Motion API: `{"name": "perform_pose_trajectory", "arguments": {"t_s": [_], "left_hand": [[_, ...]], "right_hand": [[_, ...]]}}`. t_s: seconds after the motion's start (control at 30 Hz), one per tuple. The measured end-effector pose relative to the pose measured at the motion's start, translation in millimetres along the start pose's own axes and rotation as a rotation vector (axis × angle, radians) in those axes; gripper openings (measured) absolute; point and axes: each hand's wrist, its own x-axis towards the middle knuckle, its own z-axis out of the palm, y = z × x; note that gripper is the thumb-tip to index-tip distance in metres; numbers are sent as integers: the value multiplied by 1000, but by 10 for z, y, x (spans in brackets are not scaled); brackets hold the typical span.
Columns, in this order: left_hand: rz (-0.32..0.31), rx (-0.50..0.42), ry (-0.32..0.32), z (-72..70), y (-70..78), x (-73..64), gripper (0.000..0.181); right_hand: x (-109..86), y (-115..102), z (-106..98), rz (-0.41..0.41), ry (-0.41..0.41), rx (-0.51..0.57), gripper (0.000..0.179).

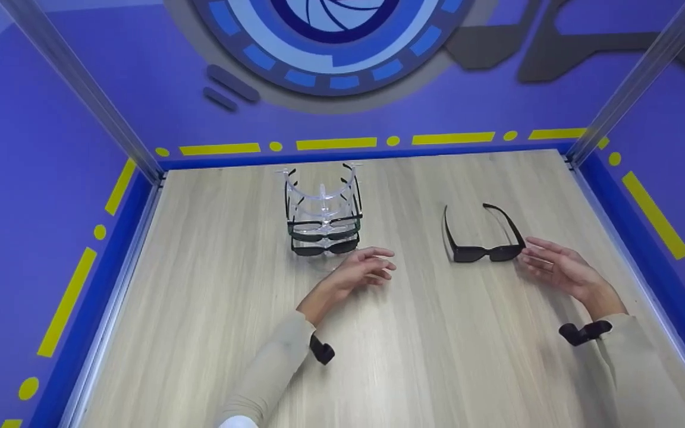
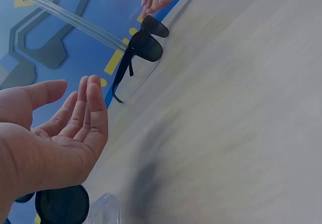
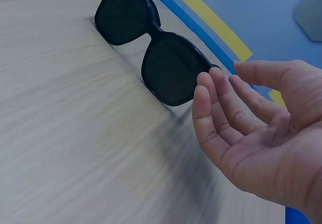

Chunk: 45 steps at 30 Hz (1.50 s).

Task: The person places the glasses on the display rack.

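A pair of black sunglasses [image 1: 467, 254] stands on the table with its temples unfolded toward the back. My right hand [image 1: 565, 273] is beside its right hinge, fingers loosely bent and fingertips right at the frame; the right wrist view shows the dark lenses [image 3: 173, 70] beyond those fingertips. To the left, a clear plastic glasses stand [image 1: 323, 199] carries black-framed glasses [image 1: 313, 226] and, lowest, dark sunglasses [image 1: 342, 245]. In front of the stand's right side my left hand [image 1: 359, 272] hovers palm inward, its fingers relaxed and holding nothing. A dark lens [image 2: 63, 204] shows below it in the left wrist view.
The wood-grain table [image 1: 426, 356] is enclosed by a blue back wall [image 1: 140, 113] and side walls with yellow markings. Metal posts [image 1: 634, 89] rise at the back corners, and metal rails [image 1: 101, 333] run along the side edges.
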Motion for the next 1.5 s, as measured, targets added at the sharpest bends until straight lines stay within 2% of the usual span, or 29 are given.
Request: {"name": "perform_pose_trajectory", "arguments": {"t_s": [0.2, 0.33, 0.53, 0.77, 1.03, 1.2, 1.33, 1.5], "left_hand": [[7, -30, -9, 215, 26, 178, 43], [-2, -33, -16, 341, 41, 304, 44], [-41, -40, 8, 491, 18, 491, 43], [-68, -62, 37, 610, -31, 669, 45], [-71, -79, 54, 730, -86, 858, 52], [-74, -114, 74, 795, -120, 933, 57], [-71, -135, 79, 830, -160, 968, 62], [-41, -136, 68, 860, -165, 994, 64]], "right_hand": [[8, -5, -65, 14, 67, -41, 33], [28, -2, -79, 12, 69, -47, 32], [55, -18, -90, -7, 80, -40, 34], [107, -37, -96, -54, 74, 18, 42], [235, -20, -43, -85, 26, 49, 33], [275, -14, 10, -82, 48, 70, 30], [255, -3, 9, -89, 36, 86, 34], [269, -6, 15, -89, 21, 90, 33]]}}
